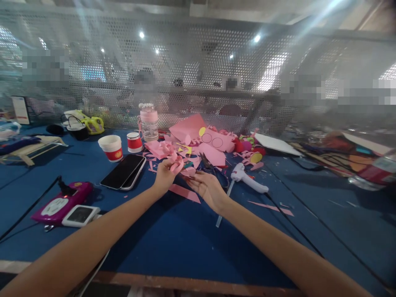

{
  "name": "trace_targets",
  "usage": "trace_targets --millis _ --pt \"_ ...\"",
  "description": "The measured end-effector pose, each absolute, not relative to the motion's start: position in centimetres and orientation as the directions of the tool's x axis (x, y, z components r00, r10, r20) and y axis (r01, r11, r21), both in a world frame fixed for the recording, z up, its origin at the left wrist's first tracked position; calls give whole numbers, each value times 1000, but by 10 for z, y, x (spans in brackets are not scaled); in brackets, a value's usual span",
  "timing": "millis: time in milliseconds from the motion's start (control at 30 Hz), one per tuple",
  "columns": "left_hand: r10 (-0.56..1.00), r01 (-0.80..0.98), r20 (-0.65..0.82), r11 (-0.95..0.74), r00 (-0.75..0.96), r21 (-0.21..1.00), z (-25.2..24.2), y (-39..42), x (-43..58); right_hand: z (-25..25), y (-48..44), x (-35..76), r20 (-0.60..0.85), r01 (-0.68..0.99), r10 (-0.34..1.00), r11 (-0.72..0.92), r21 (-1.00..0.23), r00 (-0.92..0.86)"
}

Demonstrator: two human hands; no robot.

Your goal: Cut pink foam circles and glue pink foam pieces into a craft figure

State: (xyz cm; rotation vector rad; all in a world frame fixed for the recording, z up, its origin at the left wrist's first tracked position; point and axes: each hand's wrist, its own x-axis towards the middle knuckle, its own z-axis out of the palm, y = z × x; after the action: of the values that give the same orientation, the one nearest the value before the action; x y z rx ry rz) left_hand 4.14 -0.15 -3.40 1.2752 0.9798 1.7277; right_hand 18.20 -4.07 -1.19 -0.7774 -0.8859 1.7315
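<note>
My left hand (163,175) pinches a curled pink paper strip (177,163) just above the blue table. My right hand (209,189) is close beside it, fingertips together on a small pink paper piece (188,171); whether the two pieces are joined I cannot tell. Under the hands lies a flat pink paper strip (185,193). Scissors (208,164) with dark blades rest just beyond my right fingers, their handles partly hidden. To the right, a white hot glue gun (249,179) lies on its side, a clear glue stick (228,198) pointing toward me.
Behind the hands spreads a heap of pink paper (213,153). Left stand paper cups (111,147), a pink-lidded bottle (149,123), a phone (123,172) and a purple power strip (62,204). The glue gun's black cord (293,225) runs right. A perforated metal screen (192,62) closes the back.
</note>
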Motion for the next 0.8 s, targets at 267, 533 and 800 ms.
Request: trace_targets --millis 267,533,800 --pt "894 -14 424 -430 -144 903 -40 2 38 -15 -38 184 -128 -546 973 -215 -809 -193" --pt "869 101 484 -475 -102 874 -45 5 35 -18 -39 187 -114 -532 977 -195 -824 -181" --pt "822 330 567 -521 -54 787 -47 5 30 -19 -42 187 -78 -362 985 -130 -923 -154"
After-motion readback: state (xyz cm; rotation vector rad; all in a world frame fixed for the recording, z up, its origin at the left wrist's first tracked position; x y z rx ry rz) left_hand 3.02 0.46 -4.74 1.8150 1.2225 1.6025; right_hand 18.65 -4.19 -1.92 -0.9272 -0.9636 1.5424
